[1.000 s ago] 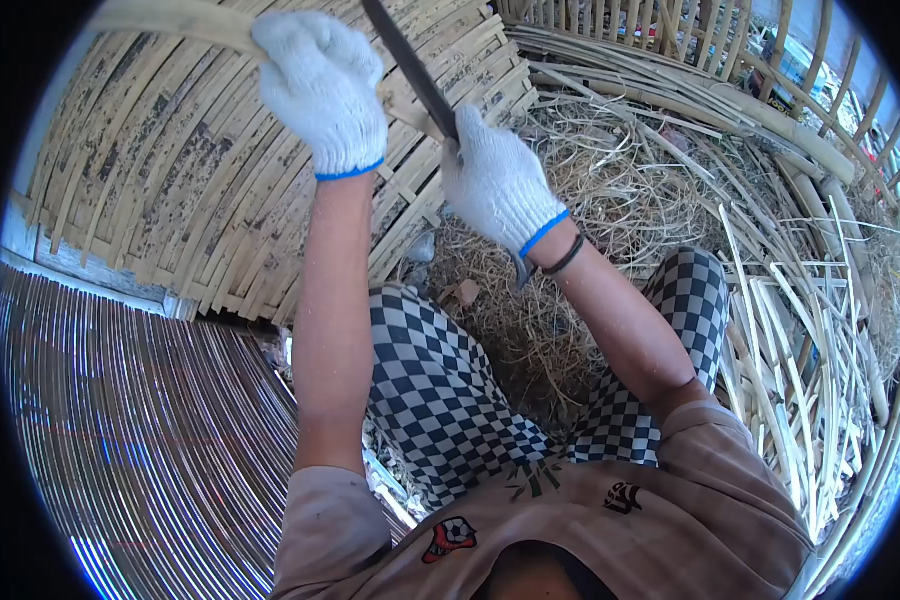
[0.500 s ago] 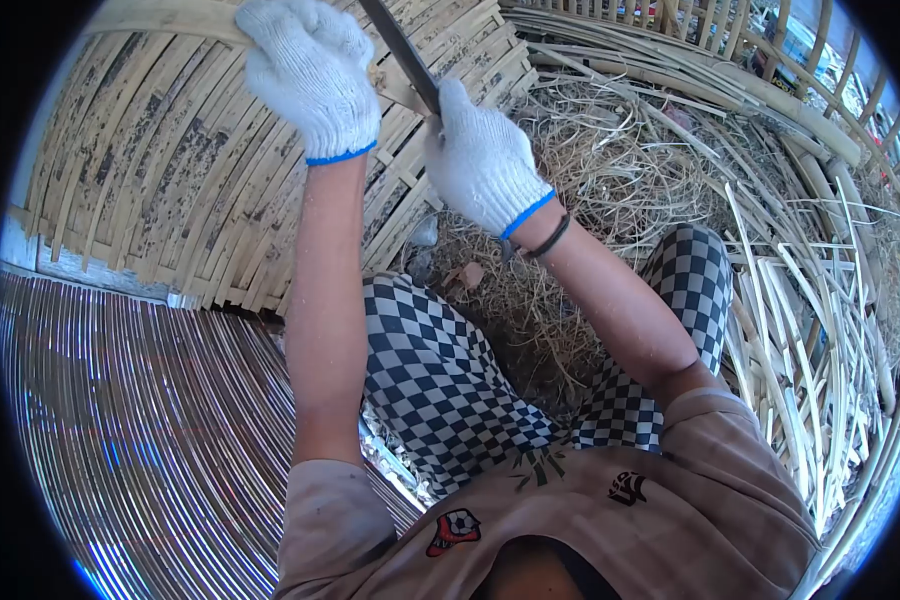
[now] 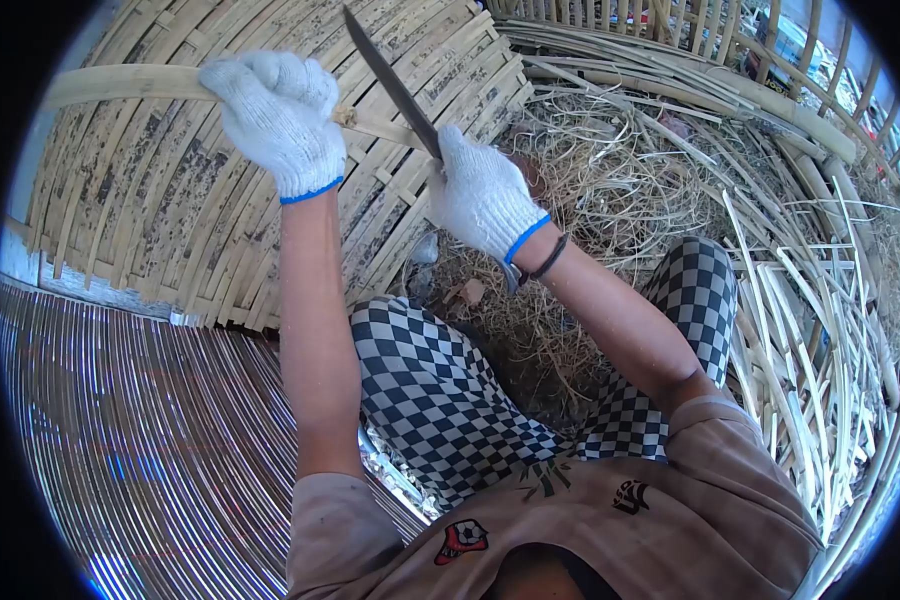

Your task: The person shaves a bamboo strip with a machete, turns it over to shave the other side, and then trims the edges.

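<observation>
My left hand (image 3: 278, 120), in a white knitted glove with a blue cuff, is closed around a pale bamboo strip (image 3: 120, 84). The strip runs out to the left of the hand, and a short end with a knot shows on its right. My right hand (image 3: 482, 190), gloved the same way, grips a long dark-bladed knife (image 3: 395, 88). The blade points up and to the left, away from the fingers. Right of the knot, the strip's end reaches close to the blade's base by my right hand. The knife's handle is hidden in the glove.
A woven bamboo panel (image 3: 170, 190) lies beyond both hands. Curly shavings (image 3: 620, 180) cover the ground at the right, with split bamboo strips (image 3: 790, 350) beside them. A ribbed, striped surface (image 3: 170, 430) spans the lower left. A slatted bamboo fence (image 3: 700, 30) stands at the top right.
My left hand has moved down and to the left with the strip, showing more of it. My right hand and the knife have shifted slightly downward, and more of the blade is visible.
</observation>
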A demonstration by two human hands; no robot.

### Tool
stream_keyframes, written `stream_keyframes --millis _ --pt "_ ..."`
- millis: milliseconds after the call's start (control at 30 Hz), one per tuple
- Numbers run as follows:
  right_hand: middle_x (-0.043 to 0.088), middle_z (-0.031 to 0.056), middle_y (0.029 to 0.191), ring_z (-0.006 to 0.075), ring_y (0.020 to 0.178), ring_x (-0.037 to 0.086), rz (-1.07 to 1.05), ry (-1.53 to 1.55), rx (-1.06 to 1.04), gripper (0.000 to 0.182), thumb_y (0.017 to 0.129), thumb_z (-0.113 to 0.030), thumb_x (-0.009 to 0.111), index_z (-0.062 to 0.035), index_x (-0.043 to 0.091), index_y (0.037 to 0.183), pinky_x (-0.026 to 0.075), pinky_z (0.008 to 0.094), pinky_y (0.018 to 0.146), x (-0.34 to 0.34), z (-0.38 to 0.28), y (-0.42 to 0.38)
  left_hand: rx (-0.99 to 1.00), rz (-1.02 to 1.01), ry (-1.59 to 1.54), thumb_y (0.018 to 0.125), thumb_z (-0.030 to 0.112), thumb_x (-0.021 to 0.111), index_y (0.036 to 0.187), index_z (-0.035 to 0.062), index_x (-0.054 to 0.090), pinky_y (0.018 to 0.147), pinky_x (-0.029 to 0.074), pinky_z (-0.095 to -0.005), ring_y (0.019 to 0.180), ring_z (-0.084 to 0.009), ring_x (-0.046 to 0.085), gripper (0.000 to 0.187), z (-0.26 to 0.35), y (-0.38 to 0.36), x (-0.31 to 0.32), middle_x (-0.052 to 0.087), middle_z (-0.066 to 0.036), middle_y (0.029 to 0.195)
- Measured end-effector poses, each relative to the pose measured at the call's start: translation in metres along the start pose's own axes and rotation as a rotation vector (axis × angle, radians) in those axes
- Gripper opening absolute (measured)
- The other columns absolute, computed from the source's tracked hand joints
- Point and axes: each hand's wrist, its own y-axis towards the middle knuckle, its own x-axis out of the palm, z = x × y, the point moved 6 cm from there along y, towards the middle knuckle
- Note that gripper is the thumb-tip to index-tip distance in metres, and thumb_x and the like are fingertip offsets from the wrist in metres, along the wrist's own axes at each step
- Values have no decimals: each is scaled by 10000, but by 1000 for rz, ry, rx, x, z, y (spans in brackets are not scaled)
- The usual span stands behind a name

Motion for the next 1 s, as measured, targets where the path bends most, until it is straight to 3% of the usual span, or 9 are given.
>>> stream_keyframes --millis 67,200,300,433,633,667,800,900,1000 --pt "651 231 693 454 682 677 37 -6 -63 198 958 -155 585 -24 505 1084 532 547 605 -3 -16 -3 -28 -7 -22 1077 517 420 608 197 263 408 182 -309 454 -147 167 589 -1 3 2 197 28 527" --pt "644 233 665 439 650 680 -11 0 49 241 950 -153 597 -1 486 1099 531 545 579 33 11 1 -12 115 151 1075 610 376 594 202 240 401 155 -309 447 -141 135 645 6 7 -5 182 32 515" --pt "642 234 658 433 649 682 -11 -34 -13 250 954 -153 594 9 480 1108 533 536 574 25 5 1 -89 36 2 1054 670 358 591 199 233 406 138 -310 449 -140 131 673 1 13 -16 183 31 514" --pt "701 251 840 427 829 718 -122 -31 -10 267 921 -139 600 20 508 1115 568 516 709 6 -15 -3 -108 -2 29 1052 693 316 578 205 215 406 130 -309 445 -143 110 688 -1 7 -8 163 34 507" --pt "708 257 869 420 859 728 -170 -13 142 279 898 -105 612 21 508 1124 575 502 722 37 28 -3 -83 -47 28 1048 706 306 583 203 211 425 111 -312 467 -144 95 691 -1 15 -29 164 34 516" --pt "709 252 859 424 851 727 -171 -73 104 265 899 -98 608 17 507 1116 575 500 721 36 27 -3 -86 -124 -128 1062 629 405 575 205 260 381 141 -302 417 -123 130 661 -6 15 -32 190 37 493" --pt "657 209 707 430 678 684 -36 -2 -38 184 937 -125 580 -26 472 1048 517 543 596 20 -5 -9 -107 -1 24 1025 742 314 580 205 225 434 108 -314 479 -142 88 704 -2 5 -22 161 35 522" --pt "701 218 802 418 828 735 -202 12 115 275 906 -94 598 19 499 1137 573 512 718 28 4 -5 -106 7 46 1011 760 326 576 204 229 434 107 -313 480 -139 88 713 -1 7 -24 159 33 521" --pt "731 240 896 419 871 738 -181 -37 210 285 914 -109 586 16 524 1163 575 522 746 72 79 -9 -94 56 73 986 793 335 573 203 230 434 106 -309 482 -138 84 727 4 8 -34 153 33 517"
